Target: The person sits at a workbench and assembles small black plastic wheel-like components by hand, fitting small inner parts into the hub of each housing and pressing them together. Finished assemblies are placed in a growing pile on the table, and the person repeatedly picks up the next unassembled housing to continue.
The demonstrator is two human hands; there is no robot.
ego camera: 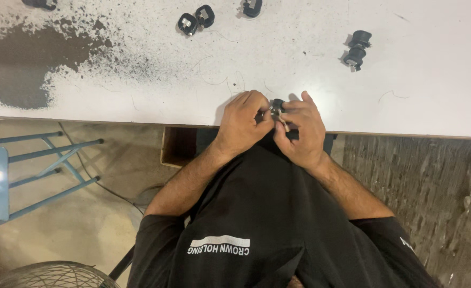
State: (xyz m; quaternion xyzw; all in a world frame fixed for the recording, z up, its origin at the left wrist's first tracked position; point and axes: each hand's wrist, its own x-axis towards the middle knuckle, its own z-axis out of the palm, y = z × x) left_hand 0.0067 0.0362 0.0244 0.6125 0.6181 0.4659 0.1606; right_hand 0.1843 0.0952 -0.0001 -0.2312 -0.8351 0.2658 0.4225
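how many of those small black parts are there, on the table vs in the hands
Black parts lying loose on the white table: 6, as far as can be told (one at the top left edge, a pair, one at the top edge, a pair on the right)
Black part held between left hand and right hand: 1
Total: 7

The table point(422, 101) is white, with a big grey, speckled patch point(27, 58) at ten o'clock. Little black parts point(195, 21) lie at twelve o'clock, and two more black ones point(356, 50) at one o'clock. The shirt point(267, 213) is black with white print. At nine o'clock the stool point(11, 170) is light blue.
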